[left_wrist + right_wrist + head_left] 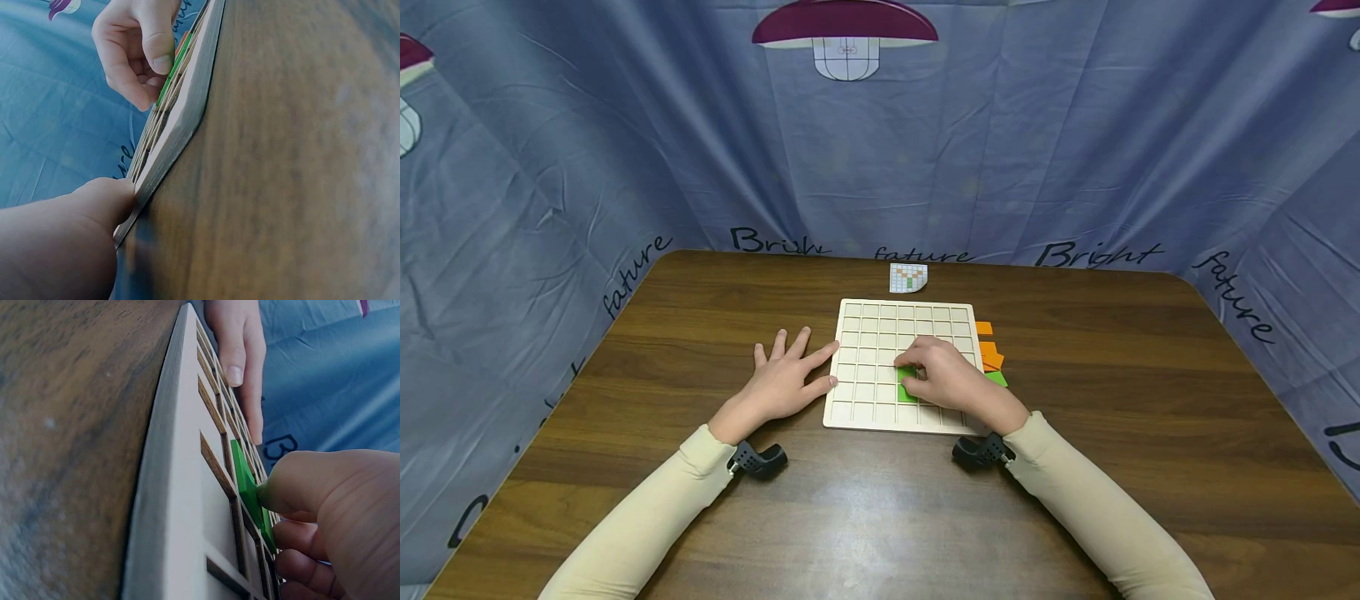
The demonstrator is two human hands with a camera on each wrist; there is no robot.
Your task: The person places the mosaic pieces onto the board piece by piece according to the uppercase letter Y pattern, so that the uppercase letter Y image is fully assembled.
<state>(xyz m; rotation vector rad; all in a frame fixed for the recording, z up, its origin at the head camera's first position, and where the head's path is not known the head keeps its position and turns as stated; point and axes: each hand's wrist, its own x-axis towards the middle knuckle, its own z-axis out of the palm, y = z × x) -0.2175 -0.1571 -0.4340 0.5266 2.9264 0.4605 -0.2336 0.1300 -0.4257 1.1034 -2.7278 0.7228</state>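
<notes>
A pale wooden grid board (859,325) with square cells lies on the table. My right hand (946,377) is over its middle, thumb and fingers around a green tile (906,395). In the right wrist view, the thumb tip touches the green tile (245,481), which sits on the grid with curled fingers beyond it. The tile's upper part is partly hidden by the hand in the head view. With fingers spread, my left hand (778,382) rests on the table, its thumb and index fingertips at the board's left edge.
Orange pieces (991,356) and another green piece (997,378) stick out along the board's right edge, partly covered. Behind the board lies a small card (908,277) printed with a coloured grid. Blue printed curtains (880,167) surround the wooden table (1112,358).
</notes>
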